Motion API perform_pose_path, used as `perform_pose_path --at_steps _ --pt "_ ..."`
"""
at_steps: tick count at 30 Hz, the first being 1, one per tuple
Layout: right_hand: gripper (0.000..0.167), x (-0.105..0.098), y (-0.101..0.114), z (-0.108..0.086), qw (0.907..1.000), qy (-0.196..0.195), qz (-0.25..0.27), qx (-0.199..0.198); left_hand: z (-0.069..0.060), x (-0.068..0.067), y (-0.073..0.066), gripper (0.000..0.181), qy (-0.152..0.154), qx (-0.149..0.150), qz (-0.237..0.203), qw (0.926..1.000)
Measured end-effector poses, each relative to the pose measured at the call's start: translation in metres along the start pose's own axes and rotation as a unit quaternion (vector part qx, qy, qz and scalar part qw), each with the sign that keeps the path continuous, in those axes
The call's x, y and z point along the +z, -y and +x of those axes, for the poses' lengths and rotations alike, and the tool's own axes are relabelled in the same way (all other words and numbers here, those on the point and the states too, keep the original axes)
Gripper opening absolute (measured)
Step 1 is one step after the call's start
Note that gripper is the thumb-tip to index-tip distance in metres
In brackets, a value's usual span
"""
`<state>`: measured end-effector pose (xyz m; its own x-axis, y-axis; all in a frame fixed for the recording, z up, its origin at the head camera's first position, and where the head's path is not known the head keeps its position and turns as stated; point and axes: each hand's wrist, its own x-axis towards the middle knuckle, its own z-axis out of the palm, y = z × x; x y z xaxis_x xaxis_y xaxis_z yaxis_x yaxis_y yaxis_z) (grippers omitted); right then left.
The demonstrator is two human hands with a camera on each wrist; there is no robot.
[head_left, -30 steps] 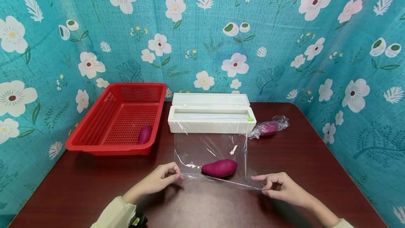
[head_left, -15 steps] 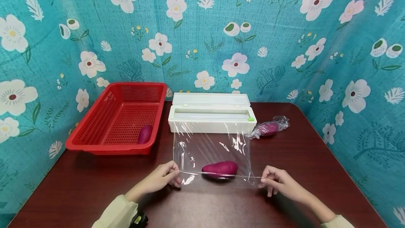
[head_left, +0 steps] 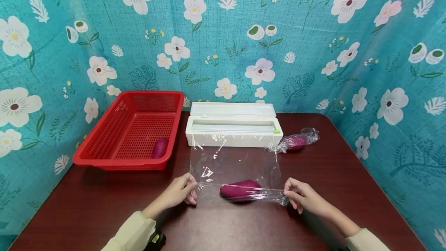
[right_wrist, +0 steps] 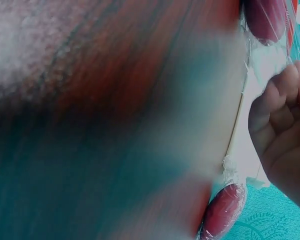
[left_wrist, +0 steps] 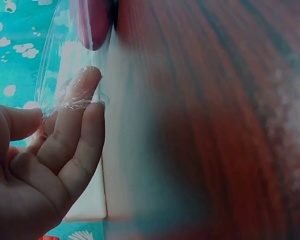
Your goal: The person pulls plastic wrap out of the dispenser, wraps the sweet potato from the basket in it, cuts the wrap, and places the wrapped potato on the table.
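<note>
A sheet of cling film (head_left: pixel 226 165) stretches from a white dispenser box (head_left: pixel 234 140) toward me. My left hand (head_left: pixel 179 192) pinches its near left corner between thumb and fingers, and in the left wrist view more fingers of that hand (left_wrist: pixel 60 150) lie against the film. At the near right corner, my right hand (head_left: pixel 306 196) pinches the bunched edge. A purple sweet potato (head_left: pixel 240 189) lies between the hands, with the film's raised near edge passing across it. In the right wrist view the right hand (right_wrist: pixel 282 125) has curled fingers; its pinch is partly cut off by the frame.
A red plastic basket (head_left: pixel 115 162) at the back left holds another sweet potato (head_left: pixel 160 147). Right of the box lies a film-wrapped sweet potato (head_left: pixel 296 141). The box lid (head_left: pixel 232 109) stands open. A floral curtain (head_left: pixel 223 49) borders the dark wooden table (head_left: pixel 230 231).
Both hands have lifted the film's near edge and brought it back over the sweet potato, the right hand moving farther. The sweet potato has shifted slightly toward me.
</note>
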<state>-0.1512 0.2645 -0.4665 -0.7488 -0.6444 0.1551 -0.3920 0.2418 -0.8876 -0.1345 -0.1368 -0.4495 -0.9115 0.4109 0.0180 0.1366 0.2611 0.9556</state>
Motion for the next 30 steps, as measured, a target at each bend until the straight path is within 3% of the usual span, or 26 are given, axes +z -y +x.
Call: perform_pose_path --at_steps 6,8,10,13,15,25,30 --pt "0.018 -0.001 -0.001 0.003 0.9933 -0.060 -0.081 -0.056 0.006 0.001 0.017 0.010 -0.008 -0.015 0.009 0.9998" --pt "0.020 -0.002 -0.001 0.005 0.9937 -0.053 -0.060 -0.079 0.008 0.001 0.021 0.010 -0.009 -0.018 0.011 0.9997" --pt "0.017 -0.004 0.000 0.007 0.9960 -0.019 0.011 -0.086 0.009 0.001 0.023 0.010 -0.008 -0.017 0.009 0.9998" --pt "0.010 -0.005 0.000 0.010 0.9894 0.040 0.124 -0.064 0.010 0.001 0.023 0.010 -0.007 -0.015 0.009 0.9998" --pt "0.008 -0.005 -0.001 0.011 0.9826 0.065 0.167 -0.051 0.010 0.001 0.022 0.009 -0.008 -0.016 0.009 0.9998" --pt "0.012 -0.002 -0.007 0.014 0.9893 0.038 0.134 0.044 0.015 0.002 0.024 0.012 -0.017 -0.034 0.008 0.9992" --pt "0.018 -0.002 -0.012 0.017 0.9840 0.026 0.152 0.090 0.022 0.003 0.025 0.011 -0.037 -0.043 0.016 0.9983"
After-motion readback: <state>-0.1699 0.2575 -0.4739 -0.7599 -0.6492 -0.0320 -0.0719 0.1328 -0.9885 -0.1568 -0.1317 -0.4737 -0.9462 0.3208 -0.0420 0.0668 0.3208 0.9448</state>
